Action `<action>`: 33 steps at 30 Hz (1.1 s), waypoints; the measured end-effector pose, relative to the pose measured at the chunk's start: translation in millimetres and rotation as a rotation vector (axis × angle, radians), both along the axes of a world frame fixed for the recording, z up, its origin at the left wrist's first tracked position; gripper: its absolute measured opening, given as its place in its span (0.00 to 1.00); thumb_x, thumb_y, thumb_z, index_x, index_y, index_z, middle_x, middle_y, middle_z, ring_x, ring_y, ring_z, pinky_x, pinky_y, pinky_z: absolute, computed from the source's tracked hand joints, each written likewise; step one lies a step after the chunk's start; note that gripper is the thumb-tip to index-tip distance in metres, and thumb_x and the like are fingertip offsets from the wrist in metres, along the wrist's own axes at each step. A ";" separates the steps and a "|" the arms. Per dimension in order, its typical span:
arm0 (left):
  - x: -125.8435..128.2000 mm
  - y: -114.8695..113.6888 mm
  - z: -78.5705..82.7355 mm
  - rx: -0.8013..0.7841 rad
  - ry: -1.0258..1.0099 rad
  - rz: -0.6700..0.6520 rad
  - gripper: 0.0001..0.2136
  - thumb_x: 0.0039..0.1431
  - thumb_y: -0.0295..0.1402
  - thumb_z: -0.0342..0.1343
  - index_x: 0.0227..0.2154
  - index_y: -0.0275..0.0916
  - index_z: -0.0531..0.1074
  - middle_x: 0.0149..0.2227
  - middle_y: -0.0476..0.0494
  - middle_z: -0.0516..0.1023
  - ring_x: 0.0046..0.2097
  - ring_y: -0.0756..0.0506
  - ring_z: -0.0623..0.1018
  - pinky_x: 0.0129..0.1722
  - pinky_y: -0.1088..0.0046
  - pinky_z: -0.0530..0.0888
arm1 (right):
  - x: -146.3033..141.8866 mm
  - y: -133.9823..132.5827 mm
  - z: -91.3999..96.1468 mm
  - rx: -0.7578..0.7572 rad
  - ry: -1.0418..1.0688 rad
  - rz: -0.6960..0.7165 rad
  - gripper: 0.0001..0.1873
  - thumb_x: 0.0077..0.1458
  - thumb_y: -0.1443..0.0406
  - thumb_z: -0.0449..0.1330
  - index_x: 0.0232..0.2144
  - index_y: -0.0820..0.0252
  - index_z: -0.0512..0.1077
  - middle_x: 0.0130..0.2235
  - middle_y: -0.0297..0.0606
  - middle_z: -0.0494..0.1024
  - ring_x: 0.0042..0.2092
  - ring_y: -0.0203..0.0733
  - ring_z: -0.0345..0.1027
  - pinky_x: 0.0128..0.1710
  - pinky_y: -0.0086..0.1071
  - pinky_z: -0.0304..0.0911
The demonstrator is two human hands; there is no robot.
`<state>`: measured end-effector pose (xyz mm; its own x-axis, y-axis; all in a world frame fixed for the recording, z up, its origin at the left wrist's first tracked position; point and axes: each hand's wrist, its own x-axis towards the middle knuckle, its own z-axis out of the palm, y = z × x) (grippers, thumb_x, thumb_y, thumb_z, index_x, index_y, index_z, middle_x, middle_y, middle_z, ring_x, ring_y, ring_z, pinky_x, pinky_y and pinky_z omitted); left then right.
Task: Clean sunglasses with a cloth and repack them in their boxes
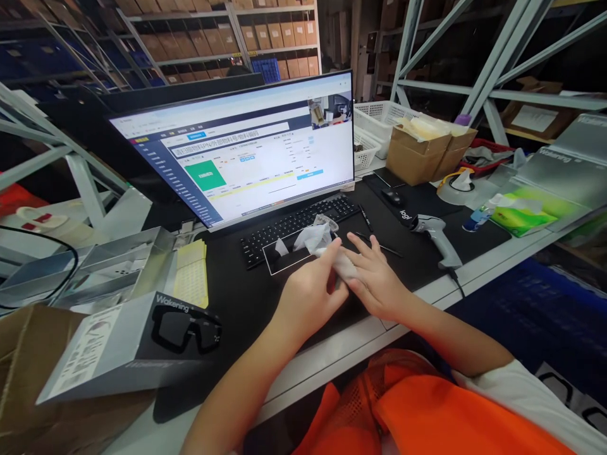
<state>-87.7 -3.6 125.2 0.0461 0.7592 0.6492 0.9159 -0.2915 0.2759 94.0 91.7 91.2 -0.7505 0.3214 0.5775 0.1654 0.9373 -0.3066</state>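
Note:
Both my hands meet over the black desk mat, in front of the keyboard. Between them is a soft, pale grey wrapped bundle (347,266), mostly covered by fingers, so what is inside it cannot be made out. My left hand (310,291) grips its near left side, thumb and forefinger curved around it. From the right, my right hand (377,278) holds the bundle, with some fingers spread away from it. Just beyond lies crumpled white wrapping (313,237), on or beside a flat black piece with a white outline (284,260).
A monitor (246,151) and keyboard (303,221) stand ahead. To the right are a mouse (392,197), a barcode scanner (439,240), a green packet (521,213) and cartons (422,151). A glasses box (142,344), yellow sheets (191,272) and a grey tray (137,268) lie left.

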 end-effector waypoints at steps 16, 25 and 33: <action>-2.2 -1.8 1.4 -0.056 -0.212 0.218 0.31 0.55 0.31 0.62 0.61 0.43 0.62 0.35 0.52 0.82 0.33 0.49 0.82 0.36 0.75 0.78 | 2.4 -15.0 -12.3 0.168 0.022 -0.089 0.23 0.70 0.62 0.45 0.58 0.67 0.69 0.62 0.52 0.71 0.74 0.58 0.38 0.68 0.66 0.25; -3.1 2.4 -1.4 -0.170 -0.264 0.199 0.31 0.55 0.32 0.61 0.62 0.43 0.61 0.36 0.51 0.82 0.33 0.49 0.82 0.37 0.74 0.77 | 5.8 -3.4 -18.5 0.146 0.041 -0.010 0.22 0.70 0.60 0.46 0.54 0.63 0.73 0.62 0.49 0.72 0.73 0.58 0.43 0.68 0.66 0.24; -8.4 -0.2 -0.6 -0.139 -0.279 0.161 0.32 0.55 0.31 0.62 0.62 0.45 0.59 0.37 0.52 0.81 0.33 0.50 0.81 0.38 0.74 0.78 | -10.7 29.1 3.0 -0.395 0.169 0.182 0.30 0.69 0.48 0.45 0.61 0.56 0.70 0.60 0.47 0.74 0.69 0.59 0.55 0.68 0.64 0.39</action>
